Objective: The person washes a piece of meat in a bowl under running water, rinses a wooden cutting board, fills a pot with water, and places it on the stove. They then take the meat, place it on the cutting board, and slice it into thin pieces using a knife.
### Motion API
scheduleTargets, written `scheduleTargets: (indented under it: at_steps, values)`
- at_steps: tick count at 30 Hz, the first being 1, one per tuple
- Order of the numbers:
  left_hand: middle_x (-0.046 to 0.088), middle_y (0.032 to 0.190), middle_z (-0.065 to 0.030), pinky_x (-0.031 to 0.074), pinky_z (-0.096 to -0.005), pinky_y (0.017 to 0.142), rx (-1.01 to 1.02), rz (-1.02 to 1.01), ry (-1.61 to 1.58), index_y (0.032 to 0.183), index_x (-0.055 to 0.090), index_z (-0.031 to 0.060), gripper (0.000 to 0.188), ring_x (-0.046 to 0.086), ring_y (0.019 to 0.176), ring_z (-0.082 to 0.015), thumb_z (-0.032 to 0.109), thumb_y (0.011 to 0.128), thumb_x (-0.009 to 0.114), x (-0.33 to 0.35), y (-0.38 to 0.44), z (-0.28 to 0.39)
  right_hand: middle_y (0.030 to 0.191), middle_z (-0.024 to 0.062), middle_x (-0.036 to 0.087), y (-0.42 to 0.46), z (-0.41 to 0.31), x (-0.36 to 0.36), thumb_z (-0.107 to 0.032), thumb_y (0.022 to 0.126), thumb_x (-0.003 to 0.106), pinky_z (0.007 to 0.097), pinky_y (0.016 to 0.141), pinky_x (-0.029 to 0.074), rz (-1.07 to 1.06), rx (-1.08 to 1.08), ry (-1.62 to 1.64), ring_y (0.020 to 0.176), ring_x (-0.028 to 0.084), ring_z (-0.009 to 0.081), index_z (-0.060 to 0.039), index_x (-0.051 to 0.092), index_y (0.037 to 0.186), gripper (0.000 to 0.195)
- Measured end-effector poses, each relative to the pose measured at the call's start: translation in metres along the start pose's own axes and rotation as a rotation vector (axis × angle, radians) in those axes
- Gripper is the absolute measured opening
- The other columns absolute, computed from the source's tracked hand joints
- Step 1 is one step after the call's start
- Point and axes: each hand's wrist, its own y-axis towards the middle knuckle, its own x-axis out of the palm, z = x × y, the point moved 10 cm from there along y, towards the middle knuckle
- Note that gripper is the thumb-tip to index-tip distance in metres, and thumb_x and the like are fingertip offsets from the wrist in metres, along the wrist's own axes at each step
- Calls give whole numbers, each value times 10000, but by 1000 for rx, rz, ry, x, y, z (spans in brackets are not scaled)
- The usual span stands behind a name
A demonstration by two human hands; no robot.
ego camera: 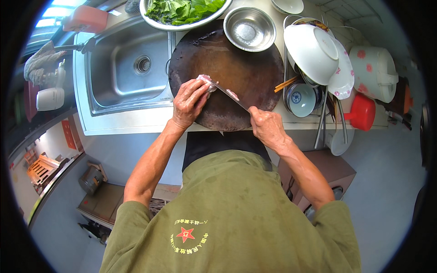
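My left hand (189, 100) presses a piece of raw meat (206, 81) on a round wooden chopping board (245, 68), near its left side. The handle of a kitchen knife is in my right hand (268, 126), at the board's lower right edge. The knife's blade (228, 94) slants up and left, its far end against the meat beside my left fingers. A small slice of meat (233, 94) lies along the blade. At the board's upper edge stands a stainless steel bowl (250, 29) with nothing seen in it.
Left of the board is a steel sink (119, 68). Leafy greens (184, 10) fill a basin behind the board. To the right, a rack holds a white bowl (310, 51), patterned bowls (301, 99) and chopsticks (285, 84). Beyond are a red dipper (363, 112) and a rice cooker (374, 73).
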Motion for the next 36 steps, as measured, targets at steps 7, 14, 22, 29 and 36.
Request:
scheduleTargets:
  at_steps: [7,14,22,29,36]
  values:
    - [722,1207,-120,573,-442,970,5,8,-69,1153,744,41,390,696,1122,-353,-44,784,840,-1,-1,0,743,148,682,-7,-9,-42,-10,899,643,487,572,536,178,39,52,684,702,371,-48,602,975,94]
    - [728,1198,-129,577,-447,969,13,-6,-54,1093,755,16,337,698,1129,-359,-44,774,845,1,0,0,703,136,670,6,-38,-34,-2,860,631,452,556,563,99,-72,-51,645,714,335,-34,610,948,96]
    - [734,1199,-133,577,-445,977,3,-16,-29,1066,770,4,306,698,1143,-353,-33,773,850,2,-2,-1,732,173,694,11,-40,-24,3,824,629,451,592,580,-12,-89,-136,673,734,342,6,591,934,116]
    - [749,1201,-119,572,-429,987,-4,-34,-50,1072,777,14,295,704,1146,-333,-14,785,842,0,6,0,746,198,700,42,-45,-9,-1,822,621,471,616,585,-36,-106,-119,706,740,377,6,580,920,106]
    - [750,1211,-121,569,-427,997,6,-39,-68,1079,774,17,309,705,1165,-332,-32,780,829,0,6,2,760,197,705,60,-51,-6,-4,823,617,484,620,586,25,-144,-56,715,741,388,-3,572,911,99]
